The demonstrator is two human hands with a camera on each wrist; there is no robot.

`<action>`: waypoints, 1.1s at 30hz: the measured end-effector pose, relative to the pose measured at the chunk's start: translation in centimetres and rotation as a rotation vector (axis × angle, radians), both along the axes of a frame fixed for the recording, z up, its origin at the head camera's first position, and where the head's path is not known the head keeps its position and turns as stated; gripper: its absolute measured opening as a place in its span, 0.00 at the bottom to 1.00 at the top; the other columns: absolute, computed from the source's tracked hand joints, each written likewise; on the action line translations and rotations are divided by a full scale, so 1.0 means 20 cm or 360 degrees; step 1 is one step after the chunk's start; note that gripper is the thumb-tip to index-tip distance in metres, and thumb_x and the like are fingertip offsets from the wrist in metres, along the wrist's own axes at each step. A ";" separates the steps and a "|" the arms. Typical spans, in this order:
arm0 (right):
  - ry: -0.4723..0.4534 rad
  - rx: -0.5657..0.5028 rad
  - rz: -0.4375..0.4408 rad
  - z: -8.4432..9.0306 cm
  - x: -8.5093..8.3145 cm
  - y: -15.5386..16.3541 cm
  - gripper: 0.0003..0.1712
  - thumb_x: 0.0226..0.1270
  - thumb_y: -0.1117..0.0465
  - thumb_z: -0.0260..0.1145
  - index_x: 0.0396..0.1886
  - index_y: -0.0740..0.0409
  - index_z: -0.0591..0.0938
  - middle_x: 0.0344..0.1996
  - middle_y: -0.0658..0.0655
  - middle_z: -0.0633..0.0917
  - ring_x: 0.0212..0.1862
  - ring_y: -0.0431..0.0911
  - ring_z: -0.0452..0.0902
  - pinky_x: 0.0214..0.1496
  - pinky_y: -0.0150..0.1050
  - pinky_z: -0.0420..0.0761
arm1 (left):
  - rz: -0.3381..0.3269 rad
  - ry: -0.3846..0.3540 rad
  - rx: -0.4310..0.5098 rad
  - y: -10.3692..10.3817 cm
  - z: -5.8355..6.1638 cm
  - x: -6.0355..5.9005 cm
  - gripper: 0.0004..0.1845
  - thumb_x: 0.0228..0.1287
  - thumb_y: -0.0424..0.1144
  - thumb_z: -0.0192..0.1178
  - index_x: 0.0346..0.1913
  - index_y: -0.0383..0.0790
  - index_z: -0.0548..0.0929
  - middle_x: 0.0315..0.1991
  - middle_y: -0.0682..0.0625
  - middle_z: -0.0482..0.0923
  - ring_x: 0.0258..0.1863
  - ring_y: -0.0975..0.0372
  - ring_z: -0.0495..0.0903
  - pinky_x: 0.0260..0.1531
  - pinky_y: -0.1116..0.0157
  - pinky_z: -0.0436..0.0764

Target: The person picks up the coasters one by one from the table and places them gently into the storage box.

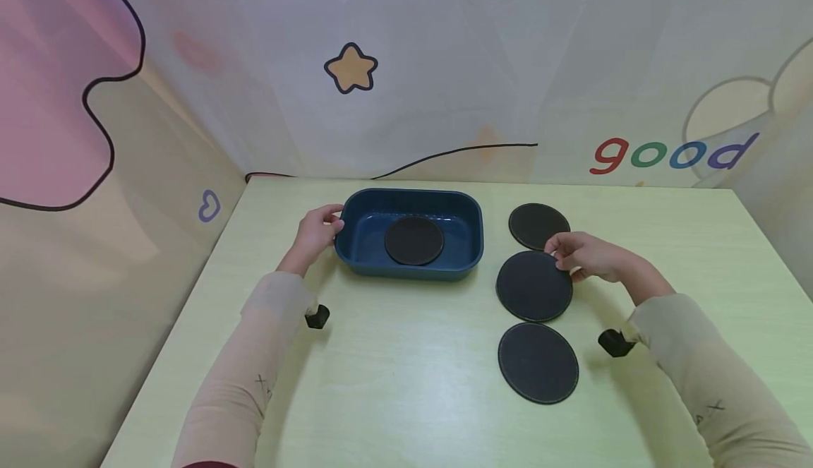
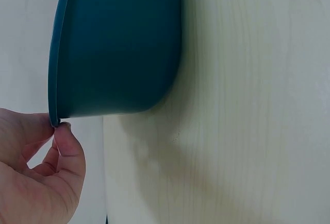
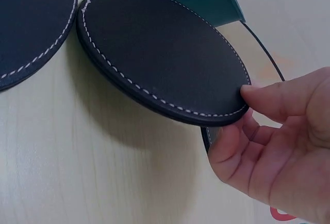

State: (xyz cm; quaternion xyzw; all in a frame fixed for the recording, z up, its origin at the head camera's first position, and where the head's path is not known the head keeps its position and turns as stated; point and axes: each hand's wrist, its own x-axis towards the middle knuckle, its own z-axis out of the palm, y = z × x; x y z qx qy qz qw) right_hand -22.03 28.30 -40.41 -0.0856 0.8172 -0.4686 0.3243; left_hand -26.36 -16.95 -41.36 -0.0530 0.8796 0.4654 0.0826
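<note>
The left hand (image 1: 315, 234) pinches the blue dish (image 1: 406, 272) by its rim, one coaster (image 1: 414, 241) inside, while the right hand (image 1: 589, 255) pinches another coaster (image 1: 532, 288), tilted

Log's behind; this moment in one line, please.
left grip: pinches blue tray; right grip: holds middle coaster, tilted; inside tray: one coaster; on table: far coaster, near coaster

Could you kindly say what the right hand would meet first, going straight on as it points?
The right hand would probably meet the blue tray, passing over the far coaster, though height is unclear.
</note>
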 end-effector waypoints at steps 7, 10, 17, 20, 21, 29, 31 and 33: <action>-0.0004 -0.0308 -0.0107 0.03 -0.02 0.04 0.09 0.61 0.71 0.51 0.39 0.55 0.68 0.27 0.48 0.70 0.28 0.40 0.68 0.31 0.38 0.74 | -0.0004 0.0014 -0.0004 0.00 0.00 0.00 0.20 0.64 0.32 0.48 0.60 0.41 0.68 0.44 0.42 0.69 0.36 0.58 0.71 0.32 0.70 0.78; 0.0009 -0.0427 -0.0110 0.05 -0.03 0.04 0.09 0.62 0.70 0.51 0.38 0.53 0.68 0.26 0.47 0.70 0.28 0.40 0.68 0.31 0.37 0.75 | -0.0001 0.0021 0.0003 0.00 0.00 0.00 0.20 0.64 0.32 0.48 0.60 0.41 0.68 0.43 0.42 0.70 0.36 0.58 0.71 0.32 0.69 0.79; 0.0002 -0.0655 -0.0120 0.08 -0.03 0.00 0.09 0.63 0.70 0.52 0.40 0.54 0.69 0.28 0.48 0.71 0.27 0.39 0.70 0.31 0.35 0.75 | -0.0007 0.0022 0.0015 0.00 0.00 0.00 0.21 0.64 0.32 0.48 0.60 0.39 0.67 0.43 0.42 0.69 0.36 0.58 0.71 0.33 0.68 0.80; 0.0004 -0.0721 -0.0137 0.09 -0.04 -0.04 0.09 0.62 0.71 0.52 0.40 0.54 0.70 0.28 0.48 0.71 0.27 0.39 0.70 0.30 0.34 0.76 | -0.0004 0.0021 0.0021 0.00 0.00 0.00 0.21 0.64 0.31 0.48 0.60 0.39 0.68 0.43 0.42 0.69 0.36 0.58 0.72 0.30 0.70 0.78; 0.0000 -0.0748 -0.0144 0.09 -0.04 -0.06 0.09 0.62 0.71 0.52 0.40 0.55 0.70 0.27 0.49 0.72 0.26 0.39 0.71 0.29 0.34 0.76 | -0.0004 0.0021 0.0025 0.00 0.00 0.00 0.21 0.64 0.31 0.48 0.60 0.39 0.68 0.43 0.42 0.69 0.35 0.58 0.72 0.28 0.71 0.78; -0.0010 -0.0822 -0.0272 0.10 -0.07 -0.20 0.07 0.64 0.71 0.49 0.39 0.58 0.69 0.27 0.48 0.74 0.25 0.39 0.73 0.29 0.32 0.76 | 0.0004 0.0022 0.0042 0.00 0.00 0.00 0.20 0.64 0.31 0.48 0.60 0.39 0.68 0.43 0.42 0.70 0.32 0.60 0.72 0.27 0.73 0.78; -0.0019 -0.0835 -0.0307 0.11 -0.08 -0.24 0.06 0.64 0.70 0.49 0.39 0.58 0.69 0.27 0.49 0.74 0.25 0.39 0.73 0.29 0.32 0.76 | 0.0002 0.0022 0.0042 0.00 0.00 0.00 0.20 0.64 0.31 0.48 0.60 0.39 0.68 0.43 0.42 0.70 0.32 0.61 0.71 0.27 0.72 0.78; -0.0030 -0.0858 -0.0329 0.11 -0.09 -0.28 0.06 0.64 0.70 0.50 0.38 0.58 0.69 0.27 0.49 0.73 0.24 0.39 0.72 0.28 0.31 0.76 | -0.0003 0.0024 0.0041 0.00 0.00 0.01 0.20 0.64 0.31 0.48 0.60 0.40 0.68 0.43 0.42 0.70 0.31 0.61 0.71 0.27 0.72 0.78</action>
